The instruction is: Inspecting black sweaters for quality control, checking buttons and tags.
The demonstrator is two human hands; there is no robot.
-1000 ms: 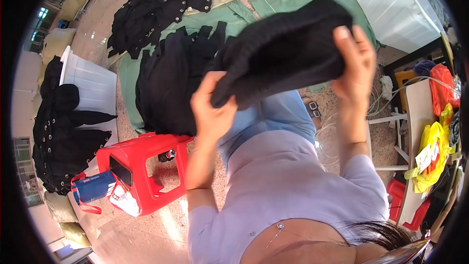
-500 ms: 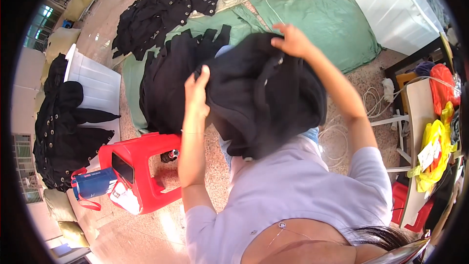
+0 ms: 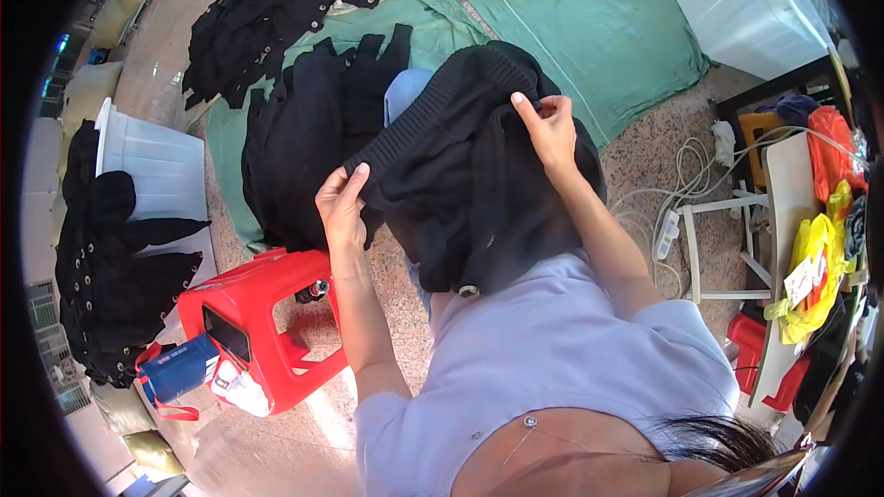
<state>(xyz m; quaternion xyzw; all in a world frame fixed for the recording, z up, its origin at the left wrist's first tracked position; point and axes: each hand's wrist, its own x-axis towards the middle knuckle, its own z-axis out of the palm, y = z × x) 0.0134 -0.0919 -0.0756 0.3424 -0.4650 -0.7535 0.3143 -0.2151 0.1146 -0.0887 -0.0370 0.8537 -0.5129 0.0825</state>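
Note:
Across my lap lies a black knitted garment with a wide ribbed band along its far edge. My left hand pinches the left end of that band between thumb and fingers. At the right end, my right hand grips the same garment, thumb on top. A light button shows near the garment's lower edge. Just left of it, a heap of black garments lies close to my left hand; part of it is hidden behind the garment I hold.
A red plastic stool at left carries a phone and a blue box. Black garments hang over a white bin. Green sheeting covers the floor ahead. Cables and a power strip lie right, near a white-legged table.
My right hand has come down and nearer, onto the garment's band. My left hand has moved slightly left and lower. The ribbed band is now stretched out between both hands.

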